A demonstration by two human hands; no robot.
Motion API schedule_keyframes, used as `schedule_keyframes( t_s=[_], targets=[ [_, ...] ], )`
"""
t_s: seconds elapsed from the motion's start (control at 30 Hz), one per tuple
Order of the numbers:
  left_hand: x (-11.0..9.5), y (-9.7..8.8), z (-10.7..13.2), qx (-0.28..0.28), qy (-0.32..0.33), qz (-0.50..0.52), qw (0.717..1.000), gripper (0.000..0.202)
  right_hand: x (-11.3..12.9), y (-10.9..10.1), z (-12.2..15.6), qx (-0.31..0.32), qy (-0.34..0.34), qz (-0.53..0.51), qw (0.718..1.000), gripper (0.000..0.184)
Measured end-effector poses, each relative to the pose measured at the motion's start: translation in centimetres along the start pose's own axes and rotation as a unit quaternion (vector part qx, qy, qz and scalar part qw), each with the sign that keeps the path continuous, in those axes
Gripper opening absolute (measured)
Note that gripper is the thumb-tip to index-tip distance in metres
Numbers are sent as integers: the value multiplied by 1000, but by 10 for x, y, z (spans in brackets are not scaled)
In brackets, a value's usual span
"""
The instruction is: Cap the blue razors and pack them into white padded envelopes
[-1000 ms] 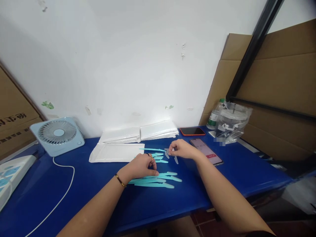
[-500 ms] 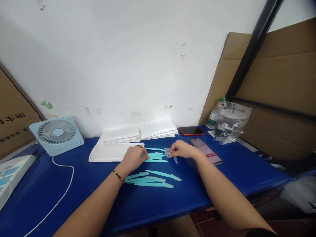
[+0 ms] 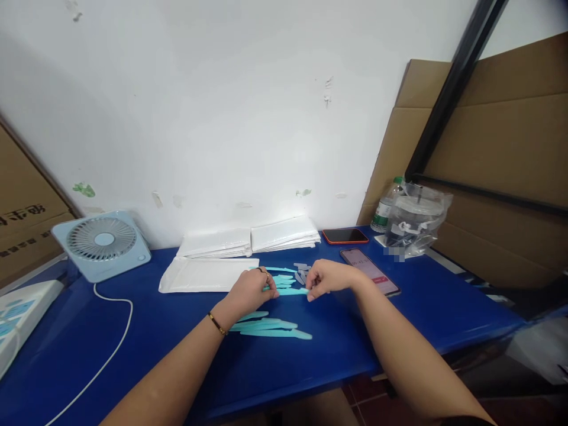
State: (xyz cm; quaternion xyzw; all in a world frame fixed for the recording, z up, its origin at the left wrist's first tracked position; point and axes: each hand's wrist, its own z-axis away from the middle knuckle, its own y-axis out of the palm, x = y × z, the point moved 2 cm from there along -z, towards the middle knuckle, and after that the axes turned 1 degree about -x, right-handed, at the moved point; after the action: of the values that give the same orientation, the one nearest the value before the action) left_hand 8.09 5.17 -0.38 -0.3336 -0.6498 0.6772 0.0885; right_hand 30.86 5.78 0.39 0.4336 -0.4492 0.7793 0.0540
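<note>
A turquoise eyebrow razor [image 3: 290, 291] stretches between my hands, just above the blue table. My left hand [image 3: 255, 288] pinches its handle end. The fingertips of my right hand [image 3: 326, 278] are closed on its blade end; whether a small cap is in them is hidden. Right behind it lie several similar turquoise razors [image 3: 284, 278], partly covered by my left hand. Small translucent blade caps [image 3: 300, 276] are scattered beside my right fingers. Nearer to me rests another group of turquoise razors [image 3: 266, 325], with my left wrist over their handle ends.
White packets [image 3: 208, 274] lie behind my left hand, with stacks [image 3: 284, 234] against the wall. Two phones [image 3: 370, 269] [image 3: 345, 236] lie at the right, near a bottle [image 3: 384, 207] and a bagged cup [image 3: 417, 219]. At the left stands a small fan [image 3: 104, 239] with its cable.
One razor has left the near group, and a razor is now held between both hands. My right hand has come down from the caps to the razor's blade end.
</note>
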Motion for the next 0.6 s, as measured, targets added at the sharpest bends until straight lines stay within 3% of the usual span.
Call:
schedule_keyframes(
  t_s=[0.13,0.3,0.4,0.5,0.6],
  targets=[
    [11,-10,-2,-38,-40,-31,998,19,-9,-2,-6,-57,22,-9,998,28],
    [26,-26,6,-44,-70,-37,996,28,-16,-13,-9,-203,44,66,976,27],
    [34,-35,19,35,-70,-24,997,32,-12,-16,-8,-250,37,85,964,24],
    [40,-38,33,150,-95,-26,984,18,-7,-14,-6,-256,20,77,963,22],
    [42,-36,38,208,-112,-2,972,11,-1,-9,-6,-240,-5,58,969,24]
  ],
)
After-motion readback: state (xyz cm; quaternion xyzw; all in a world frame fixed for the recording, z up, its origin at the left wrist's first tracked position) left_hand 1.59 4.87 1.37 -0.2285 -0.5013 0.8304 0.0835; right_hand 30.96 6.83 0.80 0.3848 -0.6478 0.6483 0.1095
